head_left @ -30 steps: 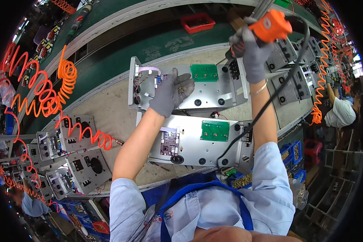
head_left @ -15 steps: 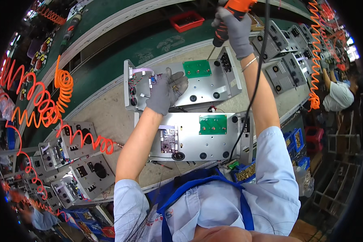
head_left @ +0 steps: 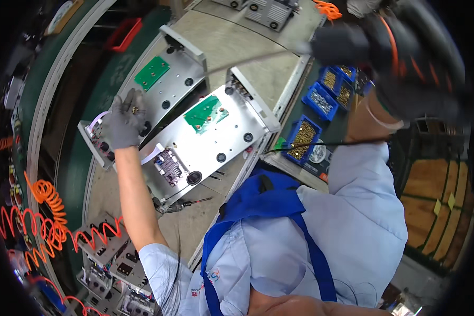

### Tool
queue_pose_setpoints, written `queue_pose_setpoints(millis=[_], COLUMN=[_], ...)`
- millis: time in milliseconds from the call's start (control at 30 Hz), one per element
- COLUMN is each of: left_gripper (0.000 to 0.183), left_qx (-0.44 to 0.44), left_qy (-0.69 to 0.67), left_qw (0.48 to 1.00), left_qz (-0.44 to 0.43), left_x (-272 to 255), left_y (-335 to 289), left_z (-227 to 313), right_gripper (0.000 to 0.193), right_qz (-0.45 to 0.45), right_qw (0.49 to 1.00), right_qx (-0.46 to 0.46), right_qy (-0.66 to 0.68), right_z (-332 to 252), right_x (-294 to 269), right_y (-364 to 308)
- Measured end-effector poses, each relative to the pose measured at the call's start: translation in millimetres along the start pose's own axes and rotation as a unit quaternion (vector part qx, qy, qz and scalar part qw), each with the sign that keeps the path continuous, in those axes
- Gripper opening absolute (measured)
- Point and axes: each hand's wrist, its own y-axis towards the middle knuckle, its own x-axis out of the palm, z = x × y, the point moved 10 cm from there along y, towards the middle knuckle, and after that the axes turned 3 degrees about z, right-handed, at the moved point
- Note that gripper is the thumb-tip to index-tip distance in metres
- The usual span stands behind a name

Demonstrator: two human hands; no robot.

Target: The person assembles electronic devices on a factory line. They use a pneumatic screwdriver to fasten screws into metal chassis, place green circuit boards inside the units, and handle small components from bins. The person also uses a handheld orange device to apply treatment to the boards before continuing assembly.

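My left hand (head_left: 125,120), in a grey glove, is cupped palm up around a few small brass-coloured screws (head_left: 137,110). It hovers over the left end of the farther metal chassis (head_left: 180,90), which bears a green circuit board (head_left: 151,72). Nearer to me lies a second metal chassis (head_left: 234,126) with a green circuit board (head_left: 205,115) and a smaller populated board (head_left: 169,166). High at the right, my gloved right hand (head_left: 424,97), smeared by motion, grips an electric screwdriver (head_left: 347,46). Its long bit points left across the bench, above the chassis ends.
Blue bins (head_left: 293,134) of brass and silver screws stand at the bench's right edge. A black cable (head_left: 332,143) crosses near my right arm. Orange coiled hoses (head_left: 46,197) hang at left. A red tray (head_left: 125,35) and grey panels (head_left: 271,13) lie farther off.
My right hand has swung the electric screwdriver from the farther chassis out to the right. The whole view has turned toward the right, bringing the screw bins closer in. My left hand still holds the screws.
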Motion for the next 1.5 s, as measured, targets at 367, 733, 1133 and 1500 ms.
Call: queue_pose_setpoints(millis=[367,733,1133,1500], left_gripper=[0.023,0.027,0.028,0.050], left_qx=[-0.050,0.035,0.006,0.377], left_qy=[-0.077,-0.036,-0.031,-0.296], left_qw=[0.995,0.996,0.999,0.807], left_qz=[-0.041,-0.077,0.009,0.346], left_x=[-10,9,-132,-500], left_y=[11,-130,-326,-627], left_z=[-27,36,-78,-89], right_gripper=[0.054,0.051,0.029,0.033], right_qz=[-0.292,-0.691,-0.700,-0.766], right_qw=[0.874,0.559,0.617,0.642], right_qx=[0.135,0.281,0.267,-0.007], right_qy=[-0.363,-0.362,-0.242,-0.040], right_z=[-15,22,13,-128], right_x=[-87,-210,28,333], right_y=[-238,-525,-455,-464])
